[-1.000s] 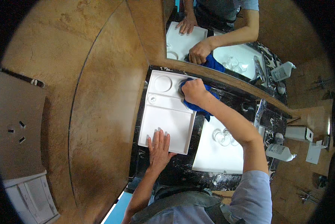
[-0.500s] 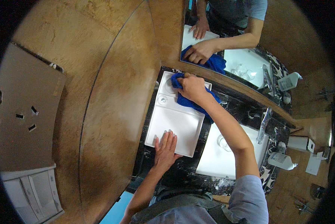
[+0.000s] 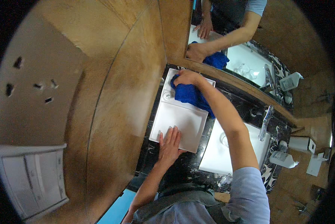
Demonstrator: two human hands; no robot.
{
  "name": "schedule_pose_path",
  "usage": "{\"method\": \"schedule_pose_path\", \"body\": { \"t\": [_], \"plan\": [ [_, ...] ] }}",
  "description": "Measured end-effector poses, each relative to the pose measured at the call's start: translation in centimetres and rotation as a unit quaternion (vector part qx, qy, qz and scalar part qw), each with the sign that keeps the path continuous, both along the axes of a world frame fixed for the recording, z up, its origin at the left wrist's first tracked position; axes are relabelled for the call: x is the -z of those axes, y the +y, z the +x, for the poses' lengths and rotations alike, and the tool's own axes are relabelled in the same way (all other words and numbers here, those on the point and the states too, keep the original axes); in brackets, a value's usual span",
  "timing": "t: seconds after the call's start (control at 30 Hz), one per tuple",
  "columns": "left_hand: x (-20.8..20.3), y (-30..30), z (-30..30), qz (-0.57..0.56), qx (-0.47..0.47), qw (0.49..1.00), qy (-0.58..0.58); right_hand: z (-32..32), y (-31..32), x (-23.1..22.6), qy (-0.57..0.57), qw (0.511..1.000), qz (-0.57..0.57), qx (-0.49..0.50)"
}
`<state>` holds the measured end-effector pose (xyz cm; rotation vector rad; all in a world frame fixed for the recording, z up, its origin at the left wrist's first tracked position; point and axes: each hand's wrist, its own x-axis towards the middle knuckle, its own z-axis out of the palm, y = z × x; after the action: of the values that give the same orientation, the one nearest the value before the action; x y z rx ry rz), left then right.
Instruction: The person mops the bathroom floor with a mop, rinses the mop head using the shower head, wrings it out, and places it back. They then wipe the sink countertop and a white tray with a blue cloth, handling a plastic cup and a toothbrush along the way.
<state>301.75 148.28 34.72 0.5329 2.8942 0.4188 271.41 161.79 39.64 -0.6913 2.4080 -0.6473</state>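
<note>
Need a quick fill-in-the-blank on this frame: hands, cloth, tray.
1. The right hand presses a ____ cloth onto the white tray.
2. The left hand lies ____ on the tray's near end.
3. The tray sits on a black marble counter, to the ____ of the white sink.

Missing: blue; flat; left

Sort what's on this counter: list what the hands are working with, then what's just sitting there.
In hand:
- white tray, pinned flat by left hand
- blue cloth, pressed onto the tray's far end by right hand

Lying about:
- white sink
- tap
- soap bottle
- wall mirror
</note>
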Motion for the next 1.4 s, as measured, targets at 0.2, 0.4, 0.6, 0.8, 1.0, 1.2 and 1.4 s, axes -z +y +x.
{"method": "schedule_pose_path", "body": {
  "t": [0.2, 0.4, 0.6, 0.8, 1.0, 1.2, 1.4],
  "plan": [
    [-0.7, -0.8, -0.1, 0.078, 0.012, 0.996, -0.031, 13.1, 10.8, -9.2, -0.311, 0.924, -0.194, 0.11],
    [-2.5, -1.5, 2.0, 0.595, -0.061, 0.759, -0.258, 25.0, 9.0, -9.5, -0.269, 0.835, -0.476, 0.051],
    [-7.3, -3.9, 6.0, 0.583, -0.117, 0.709, -0.379, 26.1, 8.3, -9.1, -0.076, 0.956, -0.262, -0.103],
    [-12.8, -3.1, 5.1, 0.421, -0.106, 0.893, -0.119, 25.4, 7.8, -2.9, -0.286, 0.743, -0.48, 0.367],
    [-11.8, 3.0, 2.4, 0.273, -0.056, 0.96, -0.013, 24.3, 2.7, -0.7, -0.394, 0.685, -0.527, 0.314],
    [-7.6, -0.6, -8.6, 0.151, -0.217, 0.957, 0.12, 11.7, 1.0, -0.1, -0.008, 0.902, -0.273, 0.334],
    [-1.3, -0.6, -14.2, 0.041, -0.287, 0.956, -0.035, 5.5, -2.7, 2.7, 0.164, 0.948, 0.065, 0.264]
  ]
}}
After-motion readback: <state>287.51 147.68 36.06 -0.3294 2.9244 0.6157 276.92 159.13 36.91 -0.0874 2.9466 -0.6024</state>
